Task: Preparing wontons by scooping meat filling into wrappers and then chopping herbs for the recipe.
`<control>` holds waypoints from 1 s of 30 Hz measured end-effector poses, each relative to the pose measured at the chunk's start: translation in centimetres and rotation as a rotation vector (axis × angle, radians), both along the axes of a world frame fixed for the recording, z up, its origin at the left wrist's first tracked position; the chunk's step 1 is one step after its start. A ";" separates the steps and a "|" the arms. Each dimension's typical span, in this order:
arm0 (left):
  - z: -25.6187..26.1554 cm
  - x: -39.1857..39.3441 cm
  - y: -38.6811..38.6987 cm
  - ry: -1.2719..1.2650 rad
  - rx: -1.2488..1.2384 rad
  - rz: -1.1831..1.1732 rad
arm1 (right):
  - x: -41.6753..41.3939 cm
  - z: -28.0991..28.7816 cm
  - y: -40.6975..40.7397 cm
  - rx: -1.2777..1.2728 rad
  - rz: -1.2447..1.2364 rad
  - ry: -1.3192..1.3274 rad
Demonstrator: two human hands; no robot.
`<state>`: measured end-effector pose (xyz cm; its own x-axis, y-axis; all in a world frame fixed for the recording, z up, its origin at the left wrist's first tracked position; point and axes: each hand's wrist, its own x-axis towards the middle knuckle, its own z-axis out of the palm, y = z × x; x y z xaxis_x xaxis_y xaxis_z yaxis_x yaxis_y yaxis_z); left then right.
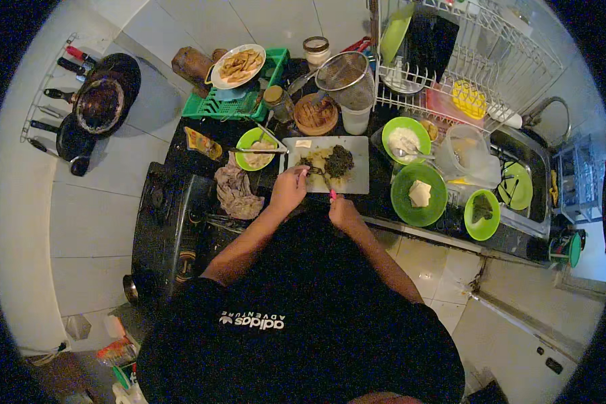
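Note:
A white cutting board (360, 177) bears a heap of dark chopped food (339, 161), a smaller dark portion and a pale square piece (303, 144). My left hand (290, 188) is at the board's lower left edge, fingers closed on what looks like a fork, its tines near the smaller portion. My right hand (344, 214), just below the board, grips the pink handle of a knife (332, 193) whose blade points up-left over the board. Left of the board, metal tongs (262, 150) lie across a green bowl of pale food (256, 160).
A crumpled cloth (237, 189) lies left of my left hand. At right stand a green bowl of white powder with a spoon (406, 139), a larger green bowl with pale square sheets (418, 214) and a plastic container (462, 151). A stone mortar (315, 121) and strainer (342, 70) stand behind the board.

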<state>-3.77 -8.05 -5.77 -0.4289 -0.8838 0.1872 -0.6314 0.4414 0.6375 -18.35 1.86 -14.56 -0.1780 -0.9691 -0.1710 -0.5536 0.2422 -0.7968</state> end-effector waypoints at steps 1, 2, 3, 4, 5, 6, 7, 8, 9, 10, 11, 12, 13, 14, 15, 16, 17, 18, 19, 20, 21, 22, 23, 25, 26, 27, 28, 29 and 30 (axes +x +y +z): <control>0.4 -0.1 0.0 -0.001 0.001 -0.008 | -0.3 0.3 0.0 0.011 0.037 0.025; 0.8 0.0 -0.1 -0.012 0.102 0.017 | -0.5 0.5 0.1 0.011 0.028 0.024; 1.2 0.1 -0.1 -0.025 0.201 0.042 | -0.7 1.4 0.1 -0.045 0.024 0.015; 1.3 0.2 -0.2 -0.027 0.199 0.031 | -0.9 1.9 0.1 -0.101 0.020 0.007; 1.5 0.3 -0.2 -0.037 0.214 0.034 | -1.1 1.3 -0.2 -0.103 0.009 0.006; 1.6 0.4 -0.4 -0.051 0.230 0.030 | -1.4 1.1 -0.7 -0.142 0.062 0.096; 1.1 0.6 -0.5 -0.058 0.229 0.013 | -1.5 0.8 -1.0 -0.179 0.116 0.187; 0.4 0.9 -0.6 0.007 0.193 -0.034 | -1.6 0.6 -0.9 -0.177 0.098 0.184; 0.4 1.0 -0.7 0.072 0.158 -0.079 | -1.7 1.9 -0.7 -0.138 0.064 0.111; 0.4 1.2 -0.8 0.067 0.161 -0.091 | -1.5 2.7 -0.6 -0.098 0.031 0.038; 0.4 1.4 -0.9 0.078 0.188 -0.105 | -1.1 2.1 -0.9 -0.094 0.021 0.034; 0.5 1.3 -0.8 0.090 0.218 -0.121 | -0.8 1.8 -0.9 -0.132 -0.040 -0.003; 0.3 1.3 -1.0 0.088 0.226 -0.130 | -0.5 1.4 -0.9 -0.169 -0.098 -0.038; 0.1 1.3 -1.3 0.078 0.199 -0.154 | -0.4 1.0 -0.7 -0.161 -0.106 -0.037; -0.1 1.5 -1.6 0.070 0.169 -0.169 | -0.3 1.6 -0.9 -0.084 -0.079 -0.051; -0.3 1.6 -1.9 0.072 0.174 -0.166 | -0.1 2.3 -1.0 -0.008 -0.050 -0.065; -0.5 1.7 -2.1 0.052 0.169 -0.163 | 0.0 2.9 -1.2 -0.003 -0.045 -0.063; -0.4 1.7 -2.1 0.030 0.165 -0.160 | 0.3 3.4 -1.2 0.053 0.000 -0.029; -0.2 1.8 -2.2 0.032 0.169 -0.154 | 0.6 4.0 -1.3 0.108 0.046 0.006; 0.0 1.8 -2.3 0.042 0.201 -0.134 | 0.8 4.6 -1.4 0.112 0.052 0.008; 0.9 1.7 -2.4 0.054 0.229 -0.115 | 1.0 5.4 -1.5 0.147 0.044 0.041; 2.2 1.5 -2.2 0.064 0.327 -0.089 | 1.2 5.7 -1.6 0.182 0.032 0.075; 2.1 1.7 -2.3 0.066 0.326 -0.088 | 1.6 5.7 -1.7 0.181 0.033 0.076; 2.0 1.7 -2.9 0.010 0.280 -0.135 | 2.2 5.9 -2.1 0.124 -0.031 0.057; 0.9 2.0 -3.1 0.118 0.256 -0.164 | 2.5 6.1 -2.1 0.118 -0.035 0.057; 0.4 2.1 -3.2 0.113 0.251 -0.172 | 2.9 6.6 -2.1 0.142 -0.063 0.044; -0.1 2.2 -3.2 0.152 0.200 -0.188 | 3.4 6.8 -2.0 0.165 -0.094 0.030; -0.6 2.1 -3.4 0.189 0.150 -0.208 | 3.7 5.8 -2.0 0.161 -0.107 0.022; -1.7 2.2 -4.0 0.214 0.087 -0.271 | 4.0 4.0 -1.8 0.163 -0.114 0.096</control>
<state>-1.54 -12.09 -7.52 -0.6087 -0.7601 0.2273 -0.3467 0.5125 0.7855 -14.34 0.10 -10.59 -0.3075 -0.9026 -0.3012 -0.5865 0.4290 -0.6870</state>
